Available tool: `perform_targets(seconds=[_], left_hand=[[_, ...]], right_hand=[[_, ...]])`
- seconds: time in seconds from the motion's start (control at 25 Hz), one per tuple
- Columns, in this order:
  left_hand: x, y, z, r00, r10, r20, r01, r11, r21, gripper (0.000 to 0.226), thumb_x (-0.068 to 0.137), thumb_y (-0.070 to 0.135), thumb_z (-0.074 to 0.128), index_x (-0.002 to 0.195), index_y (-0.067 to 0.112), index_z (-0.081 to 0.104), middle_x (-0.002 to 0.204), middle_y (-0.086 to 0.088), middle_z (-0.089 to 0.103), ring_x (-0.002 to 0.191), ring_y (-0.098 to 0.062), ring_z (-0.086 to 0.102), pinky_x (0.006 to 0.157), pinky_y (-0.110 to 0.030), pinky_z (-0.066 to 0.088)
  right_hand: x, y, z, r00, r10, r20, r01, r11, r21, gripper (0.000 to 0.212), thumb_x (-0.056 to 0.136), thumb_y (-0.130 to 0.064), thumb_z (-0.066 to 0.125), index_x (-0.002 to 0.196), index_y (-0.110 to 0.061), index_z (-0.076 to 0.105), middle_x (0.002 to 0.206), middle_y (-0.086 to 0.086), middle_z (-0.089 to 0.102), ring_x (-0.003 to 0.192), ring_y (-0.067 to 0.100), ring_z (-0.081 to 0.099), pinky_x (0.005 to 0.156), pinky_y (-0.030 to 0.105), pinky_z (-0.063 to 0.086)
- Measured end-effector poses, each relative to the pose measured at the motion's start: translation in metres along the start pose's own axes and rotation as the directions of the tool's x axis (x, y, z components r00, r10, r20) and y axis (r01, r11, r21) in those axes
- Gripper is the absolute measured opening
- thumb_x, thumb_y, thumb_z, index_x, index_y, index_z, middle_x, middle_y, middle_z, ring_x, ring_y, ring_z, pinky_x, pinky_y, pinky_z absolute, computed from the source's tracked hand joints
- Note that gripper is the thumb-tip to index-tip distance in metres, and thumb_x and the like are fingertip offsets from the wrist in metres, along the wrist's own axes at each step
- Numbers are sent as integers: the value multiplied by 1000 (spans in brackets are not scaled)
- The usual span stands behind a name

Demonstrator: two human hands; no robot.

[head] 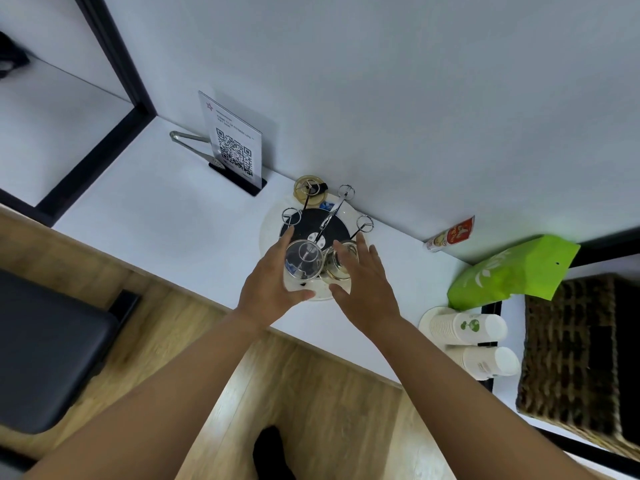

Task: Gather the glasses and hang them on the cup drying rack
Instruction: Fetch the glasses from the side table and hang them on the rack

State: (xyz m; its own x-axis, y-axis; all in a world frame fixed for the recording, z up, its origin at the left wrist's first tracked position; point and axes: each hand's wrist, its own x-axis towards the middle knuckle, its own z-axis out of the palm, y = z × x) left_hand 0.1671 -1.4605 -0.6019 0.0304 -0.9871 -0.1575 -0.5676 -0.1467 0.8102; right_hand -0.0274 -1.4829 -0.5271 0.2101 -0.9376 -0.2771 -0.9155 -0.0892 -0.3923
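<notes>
Left hand [268, 284] wraps a clear glass [303, 261] over a cup drying rack [313, 233] prong, right hand [363, 289] spread open, empty, beside a second glass [341, 261]; a misaligned rim could knock the neighbour.

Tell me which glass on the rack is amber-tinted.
The amber glass at the rack's far side, near the wall; the two by the hands look clear.

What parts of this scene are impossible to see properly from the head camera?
- Rack base: near part hidden behind both hands and two glasses.
- Right hand: whether it grips the amber glass is unclear.
- QR sign: small print too tiny.
- Tongs: partly behind the sign.
- Woven basket: cut off at right edge.
</notes>
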Motion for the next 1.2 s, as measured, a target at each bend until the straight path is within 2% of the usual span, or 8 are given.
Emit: perform_targets(seconds=[0.24, 0.36, 0.6, 0.8, 0.92, 1.0, 1.12, 1.2], left_hand=[[-24, 9, -36, 1000, 13, 13, -12, 1000, -14, 131, 58, 66, 92, 159, 53, 9, 160, 25, 37, 142, -5, 41, 102, -29, 43], [-35, 22, -61, 1000, 21, 9, -21, 1000, -16, 128, 61, 64, 91, 161, 50, 12, 164, 25, 31, 148, -4, 34, 112, -35, 40], [-79, 58, -104, 998, -12, -63, 17, 996, 85, 117, 66, 65, 87, 161, 46, 20, 164, 24, 31, 149, -4, 31, 115, -28, 31], [-135, 122, -117, 985, 3, -170, 8, 998, 66, 113, 66, 73, 82, 159, 47, 24, 157, 29, 37, 143, 3, 34, 110, -22, 29], [-179, 182, -119, 968, 60, -244, -40, 996, 85, 109, 64, 80, 75, 156, 50, 27, 143, 44, 33, 133, 13, 33, 107, -18, 29], [-206, 222, -119, 956, 87, -282, -52, 990, 130, 108, 64, 84, 69, 157, 47, 28, 147, 38, 35, 136, 9, 34, 109, -21, 29], [-236, 276, -115, 936, 125, -330, -67, 981, 182, 108, 70, 84, 66, 161, 38, 30, 161, 20, 39, 146, -4, 35, 116, -26, 30], [-257, 315, -108, 915, 181, -360, -101, 968, 230, 99, 79, 74, 70, 161, 36, 30, 161, 16, 41, 147, -6, 36, 119, -31, 32]], right_hand=[[-14, -17, -22, 994, -81, -77, 85, 995, 44, 80, 93, -41, 75, 161, -34, 32, 174, -1, 13, 160, 26, 10, 120, 46, 32], [-19, -32, -41, 989, -120, -88, 129, 987, 93, 83, 89, -52, 75, 160, -33, 35, 172, 0, 21, 159, 26, 14, 121, 46, 29], [-52, -58, -80, 982, -181, -55, 188, 964, 190, 90, 86, -58, 76, 161, -30, 34, 168, 2, 31, 157, 21, 20, 123, 45, 28], [-101, -64, -133, 939, -324, -119, 342, 920, 191, 84, 85, -53, 80, 155, -24, 44, 149, -2, 51, 142, 19, 39, 115, 36, 34], [-138, -61, -176, 907, -388, -163, 417, 883, 214, 80, 87, -50, 78, 155, -25, 45, 152, -2, 50, 141, 13, 34, 105, 18, 24], [-165, -55, -204, 885, -428, -182, 461, 862, 212, 79, 89, -52, 75, 156, -27, 42, 153, -1, 49, 141, 9, 27, 97, 13, 17], [-204, -43, -241, 867, -467, -174, 496, 841, 215, 83, 91, -62, 67, 161, -35, 32, 164, -8, 36, 155, 12, 17, 113, 26, 21], [-231, -29, -269, 851, -490, -188, 522, 825, 215, 84, 90, -67, 63, 162, -39, 28, 169, -9, 28, 158, 12, 11, 123, 38, 21]])
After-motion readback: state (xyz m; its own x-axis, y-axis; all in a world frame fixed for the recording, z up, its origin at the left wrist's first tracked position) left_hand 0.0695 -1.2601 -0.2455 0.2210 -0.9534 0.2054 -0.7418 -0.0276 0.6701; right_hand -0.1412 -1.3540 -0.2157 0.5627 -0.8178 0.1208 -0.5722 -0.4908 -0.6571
